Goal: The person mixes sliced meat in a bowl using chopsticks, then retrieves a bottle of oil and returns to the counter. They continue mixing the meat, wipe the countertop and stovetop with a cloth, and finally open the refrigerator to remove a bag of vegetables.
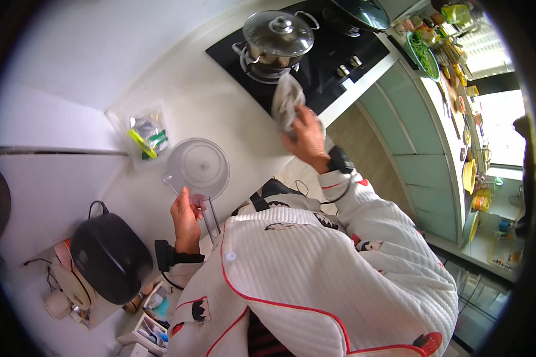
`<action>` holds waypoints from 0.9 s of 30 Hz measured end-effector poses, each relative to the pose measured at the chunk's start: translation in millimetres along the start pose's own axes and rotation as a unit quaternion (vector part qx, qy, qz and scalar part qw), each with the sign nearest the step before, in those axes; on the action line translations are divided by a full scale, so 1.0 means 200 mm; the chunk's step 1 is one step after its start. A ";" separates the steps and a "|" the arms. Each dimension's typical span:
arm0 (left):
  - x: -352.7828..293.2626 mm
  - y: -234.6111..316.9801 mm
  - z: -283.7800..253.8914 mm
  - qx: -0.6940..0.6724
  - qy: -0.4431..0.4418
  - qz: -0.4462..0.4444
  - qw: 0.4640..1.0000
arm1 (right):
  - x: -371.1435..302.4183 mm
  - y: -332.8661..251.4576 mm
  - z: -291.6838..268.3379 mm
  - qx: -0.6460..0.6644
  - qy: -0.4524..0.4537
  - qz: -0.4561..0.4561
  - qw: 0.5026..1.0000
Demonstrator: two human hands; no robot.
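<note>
In my right hand (308,140) is a crumpled pale grey cloth (287,98), its far end over the near edge of the black gas hob (244,74). The fingers are bent round the cloth, slightly blurred. A clear plastic jug (199,163) with a round body, a small spout and a long handle is beside the counter's front edge. My left hand (187,220) is closed at the jug's near side by the handle, thumb and fingers pinching it. Just beyond the cloth, a steel pot (278,41) with a glass lid stands on a burner.
A clear bag (147,137) with green and yellow items lies left of the jug on the white counter (161,83). A lidded pan (363,15) is on the farther burner. A black appliance (112,259) stands at lower left. Across the aisle, a counter holds a bowl of greens (421,53).
</note>
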State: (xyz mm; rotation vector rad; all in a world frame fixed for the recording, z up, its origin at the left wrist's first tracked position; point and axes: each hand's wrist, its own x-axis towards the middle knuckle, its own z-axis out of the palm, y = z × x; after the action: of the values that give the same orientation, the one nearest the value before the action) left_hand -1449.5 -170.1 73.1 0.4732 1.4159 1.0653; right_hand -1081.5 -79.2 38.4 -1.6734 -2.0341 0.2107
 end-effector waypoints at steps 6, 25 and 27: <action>0.15 -0.02 0.12 0.031 0.003 -0.041 0.999 | 0.00 0.20 0.13 -0.022 -0.115 -0.066 0.991; 0.93 0.13 0.48 -0.106 0.040 -0.057 0.992 | 0.07 0.25 0.04 0.038 -0.157 -0.152 0.975; 1.06 0.21 0.54 -0.129 0.044 -0.046 0.990 | 0.09 0.22 -0.01 0.043 -0.202 -0.214 0.955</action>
State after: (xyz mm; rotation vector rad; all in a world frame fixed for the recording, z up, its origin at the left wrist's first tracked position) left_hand -1398.6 56.1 6.8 0.1744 1.3400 1.1849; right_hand -1043.5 -51.9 26.5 -1.1654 -2.5886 0.5137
